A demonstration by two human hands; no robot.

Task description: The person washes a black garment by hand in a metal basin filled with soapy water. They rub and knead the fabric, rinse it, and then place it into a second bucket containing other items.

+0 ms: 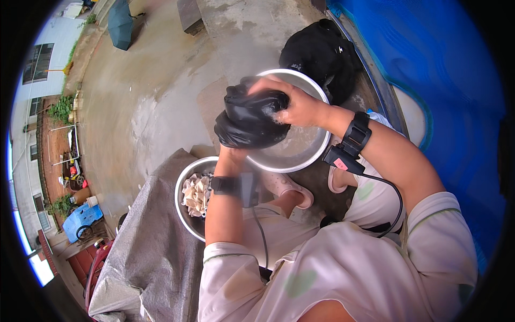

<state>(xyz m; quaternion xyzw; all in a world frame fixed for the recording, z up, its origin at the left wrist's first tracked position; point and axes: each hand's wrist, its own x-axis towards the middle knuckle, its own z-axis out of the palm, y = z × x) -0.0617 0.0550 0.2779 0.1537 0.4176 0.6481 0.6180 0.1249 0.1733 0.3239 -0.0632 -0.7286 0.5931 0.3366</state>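
A bunched black wet cloth (253,120), with a little foam on it, is held up between my two hands over the left part of a large metal basin (307,155). My right hand (295,102) grips its upper right side, fingers curled over the top. From below, my left hand (237,153) supports the cloth, and its fingers are mostly hidden by the fabric. Cloudy water (305,139) lies in the basin. Beside my left forearm stands a smaller metal basin (180,209) with crumpled beige fabric (196,195) inside.
A heap of black cloth (322,56) lies on the ground beyond the large basin. Blue mesh (450,80) covers the right side. A grey cover (153,225) drapes something at left. An open umbrella (120,26) and a stone block (190,16) are farther off on wet concrete.
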